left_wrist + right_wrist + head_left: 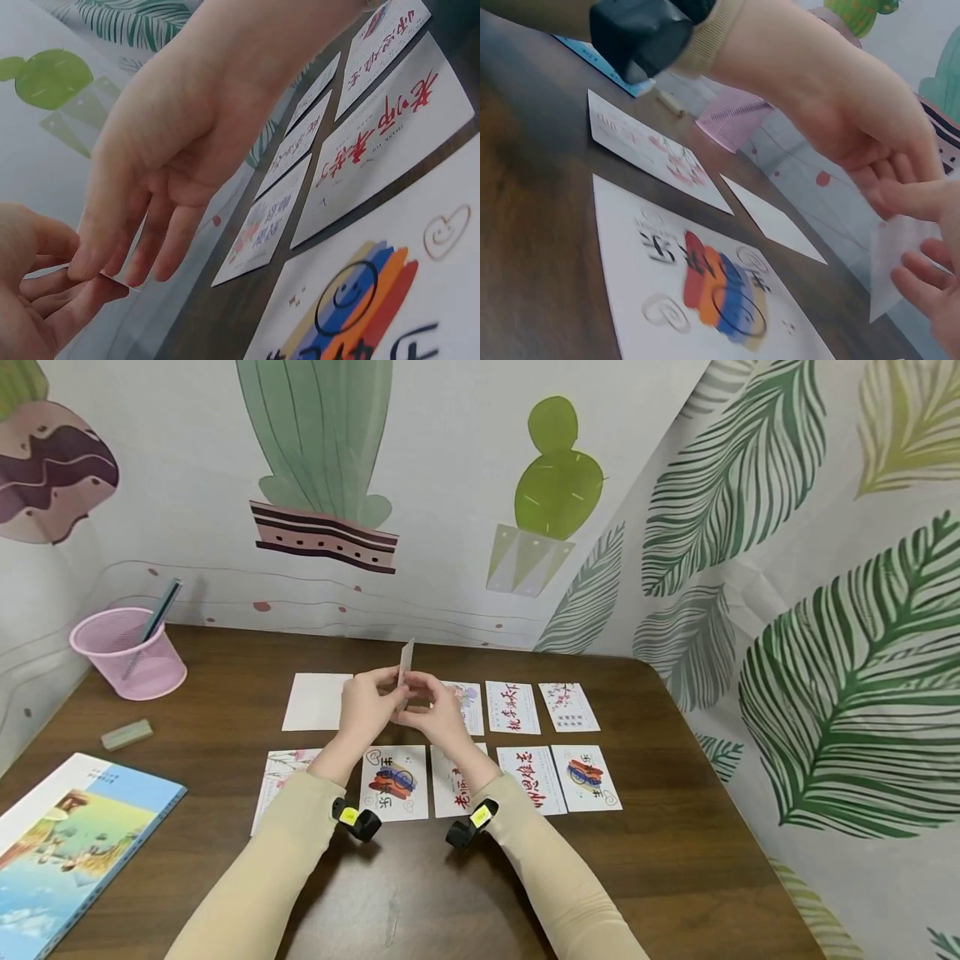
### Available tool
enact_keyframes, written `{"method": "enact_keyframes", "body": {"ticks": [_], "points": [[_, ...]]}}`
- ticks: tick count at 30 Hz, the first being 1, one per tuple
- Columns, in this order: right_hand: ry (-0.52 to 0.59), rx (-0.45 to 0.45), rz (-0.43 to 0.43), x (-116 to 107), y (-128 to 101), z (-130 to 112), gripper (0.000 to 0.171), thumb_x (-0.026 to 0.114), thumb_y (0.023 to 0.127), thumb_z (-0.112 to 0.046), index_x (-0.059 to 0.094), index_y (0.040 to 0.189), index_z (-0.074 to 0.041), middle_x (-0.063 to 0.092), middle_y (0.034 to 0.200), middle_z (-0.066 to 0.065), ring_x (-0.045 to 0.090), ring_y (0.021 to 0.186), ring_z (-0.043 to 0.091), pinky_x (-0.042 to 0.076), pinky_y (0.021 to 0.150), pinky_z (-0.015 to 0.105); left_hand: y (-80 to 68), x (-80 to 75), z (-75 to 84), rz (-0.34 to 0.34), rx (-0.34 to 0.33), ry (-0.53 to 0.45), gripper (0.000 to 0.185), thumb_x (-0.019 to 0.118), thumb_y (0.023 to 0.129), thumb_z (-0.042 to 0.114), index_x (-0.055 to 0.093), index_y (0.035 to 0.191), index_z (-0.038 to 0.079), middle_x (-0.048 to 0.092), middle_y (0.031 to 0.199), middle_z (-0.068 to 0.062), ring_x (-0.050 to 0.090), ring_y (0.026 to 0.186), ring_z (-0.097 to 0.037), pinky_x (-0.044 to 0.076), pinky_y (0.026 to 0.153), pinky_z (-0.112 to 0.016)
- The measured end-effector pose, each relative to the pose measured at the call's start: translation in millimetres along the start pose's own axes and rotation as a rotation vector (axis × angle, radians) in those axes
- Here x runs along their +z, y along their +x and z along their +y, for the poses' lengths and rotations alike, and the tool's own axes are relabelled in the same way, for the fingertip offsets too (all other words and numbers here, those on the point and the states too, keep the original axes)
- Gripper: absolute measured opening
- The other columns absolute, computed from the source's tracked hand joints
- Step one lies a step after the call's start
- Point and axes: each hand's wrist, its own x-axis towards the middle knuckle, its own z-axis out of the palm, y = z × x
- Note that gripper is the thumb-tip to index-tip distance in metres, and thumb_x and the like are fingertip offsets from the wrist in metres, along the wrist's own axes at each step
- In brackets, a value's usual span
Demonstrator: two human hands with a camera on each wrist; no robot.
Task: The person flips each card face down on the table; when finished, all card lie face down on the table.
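Note:
Over the back row of cards, both hands hold a thin white card [407, 662] upright, edge-on to the head view. My left hand [363, 706] pinches it from the left between thumb and fingers. My right hand [438, 718] grips its other side, and in the right wrist view the held card [887, 259] hangs below the fingertips. A blank white card [315, 702] lies left of the hands; a purple-flower card [472, 706] is partly hidden by the right hand. Under the forearms are a pink-flower card [288, 768], a rainbow-stroke card [395, 782] and a red-lettered card [447, 789].
Farther right lie more printed cards, including a red-lettered one [513, 707] and a second rainbow one [587, 778]. At the left are a pink mesh pen cup [131, 656], an eraser [126, 735] and a book [75, 852]. A patterned wall covering [450, 527] borders the table.

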Motion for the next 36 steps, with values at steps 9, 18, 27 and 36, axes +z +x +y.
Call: {"method": "enact_keyframes", "body": {"ticks": [9,18,27,36], "points": [[-0.045,0.030,0.057,-21,11,10,0.042,0.075,0.084,-0.005,0.060,0.123,0.002,0.064,0.121,0.021,0.063,0.110,0.032,0.054,0.094,0.029,7.8,-8.6,-16.8,-0.075,-0.118,-0.020,0.037,0.063,0.093,0.010,0.060,0.126,-0.008,0.068,0.114,-0.028,0.066,0.105,-0.041,0.054,0.091,-0.049],[-0.070,0.193,0.133,-38,31,26,0.040,0.071,0.089,-0.010,0.060,0.126,0.002,0.068,0.117,0.017,0.065,0.103,0.024,0.056,0.087,0.027,11.5,-17.0,-29.9,-0.205,-0.212,0.001,0.049,0.056,0.098,0.010,0.043,0.138,-0.014,0.056,0.131,-0.033,0.054,0.123,-0.044,0.046,0.103,-0.050],[-0.185,0.355,0.055,-27,39,26,0.033,0.073,0.088,-0.013,0.064,0.117,-0.001,0.068,0.107,0.015,0.064,0.083,0.016,0.058,0.075,0.025,13.3,-16.8,-42.1,-0.227,-0.255,0.052,0.052,0.057,0.097,0.013,0.043,0.138,-0.014,0.056,0.130,-0.033,0.054,0.123,-0.043,0.047,0.102,-0.050],[-0.298,0.412,0.086,-14,46,23,0.028,0.077,0.083,-0.012,0.067,0.106,0.000,0.071,0.095,0.013,0.069,0.070,0.016,0.058,0.065,0.024,13.9,-16.1,-43.8,-0.181,-0.256,0.248,0.072,0.075,0.085,0.020,0.041,0.140,-0.013,0.063,0.122,-0.029,0.059,0.113,-0.043,0.047,0.099,-0.052]]}}
